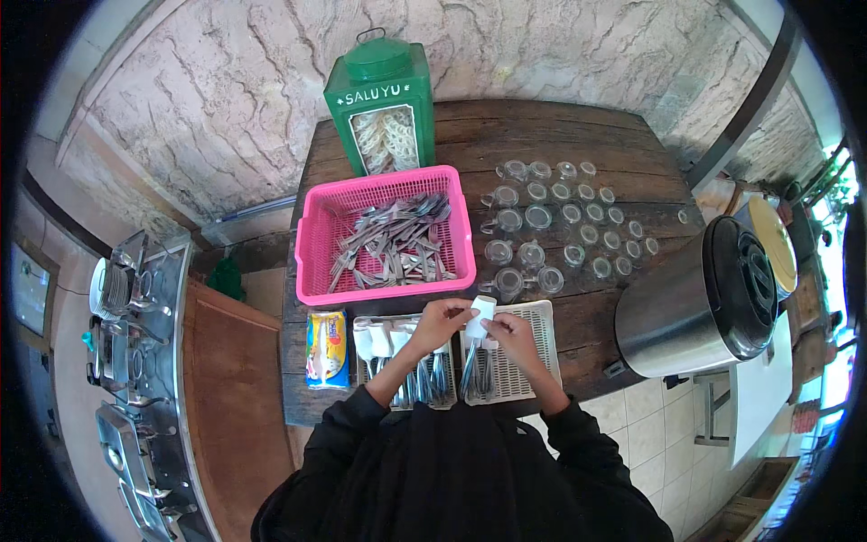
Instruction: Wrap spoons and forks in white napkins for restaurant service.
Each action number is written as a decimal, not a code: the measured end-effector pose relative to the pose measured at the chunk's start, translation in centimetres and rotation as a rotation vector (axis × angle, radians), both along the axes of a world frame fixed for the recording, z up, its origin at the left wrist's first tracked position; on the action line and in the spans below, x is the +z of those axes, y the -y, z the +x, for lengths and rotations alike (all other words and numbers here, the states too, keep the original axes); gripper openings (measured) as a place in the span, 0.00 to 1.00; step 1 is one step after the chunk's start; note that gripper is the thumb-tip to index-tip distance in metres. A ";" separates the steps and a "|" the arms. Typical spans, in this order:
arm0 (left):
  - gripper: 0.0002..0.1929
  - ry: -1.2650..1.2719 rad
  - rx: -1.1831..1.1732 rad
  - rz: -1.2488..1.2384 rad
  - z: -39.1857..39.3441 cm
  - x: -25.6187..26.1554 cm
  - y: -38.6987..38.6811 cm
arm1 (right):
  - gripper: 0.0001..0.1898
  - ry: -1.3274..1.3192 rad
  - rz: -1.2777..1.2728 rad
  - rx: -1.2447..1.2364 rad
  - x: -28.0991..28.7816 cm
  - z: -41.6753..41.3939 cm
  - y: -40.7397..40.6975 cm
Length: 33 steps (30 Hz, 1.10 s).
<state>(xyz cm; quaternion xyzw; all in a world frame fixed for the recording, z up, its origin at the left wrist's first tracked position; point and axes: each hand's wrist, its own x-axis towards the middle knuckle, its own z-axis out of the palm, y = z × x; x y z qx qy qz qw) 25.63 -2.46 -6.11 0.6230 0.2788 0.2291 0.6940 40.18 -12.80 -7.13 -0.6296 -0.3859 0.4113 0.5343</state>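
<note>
Between my left hand [437, 324] and my right hand [513, 337] is a white paper wrap [481, 316] around the upper end of metal cutlery, whose shafts [469, 369] point down over the right white basket. Fingers of both hands pinch the paper. The right white plastic basket [552, 339] holds some more cutlery at its left side. In the left white basket [357, 396] lie paper-wrapped cutlery sets [381, 341], partly behind my left forearm. Beyond them a pink plastic basket [303, 271] holds a heap of loose forks and other metal cutlery [399, 237].
A yellow and blue tissue pack [326, 350] lies left of the white baskets. Rows of glass mugs and glasses [538, 217] cover the table's right half. A green tin [379, 101] stands behind the pink basket, a large steel drink container [677, 305] at the right edge.
</note>
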 end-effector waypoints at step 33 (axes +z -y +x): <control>0.12 -0.020 -0.050 -0.046 3.3 -4.8 -1.6 | 0.12 0.652 -0.230 0.206 -7.2 9.8 1.8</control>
